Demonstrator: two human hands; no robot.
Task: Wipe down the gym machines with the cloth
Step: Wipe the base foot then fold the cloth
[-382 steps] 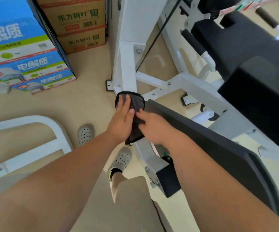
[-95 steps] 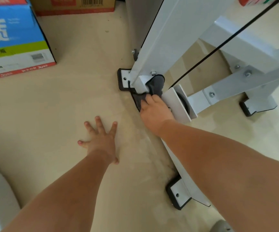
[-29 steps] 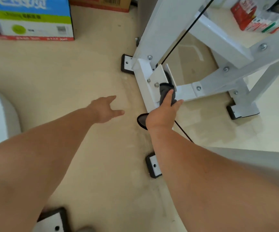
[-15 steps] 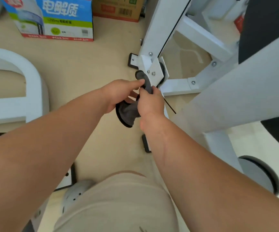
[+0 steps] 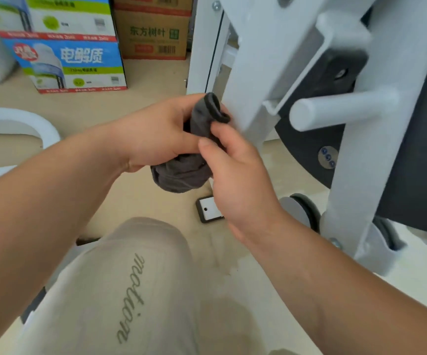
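White machine (image 5: 254,60), upright at right on the floor; stacked boxes (image 5: 74,62), behind at left; left hand (image 5: 156,130) and right hand (image 5: 238,175), fingers curled round the cloth; grey cloth (image 5: 179,172), bunched between both hands, just beside the machine.

The dark grey cloth (image 5: 181,174) is crumpled into a bunch with its black-hemmed end curled on top. The left hand (image 5: 156,129) and right hand (image 5: 235,170) hold it off the floor, just beside the white-framed gym machine (image 5: 258,60).
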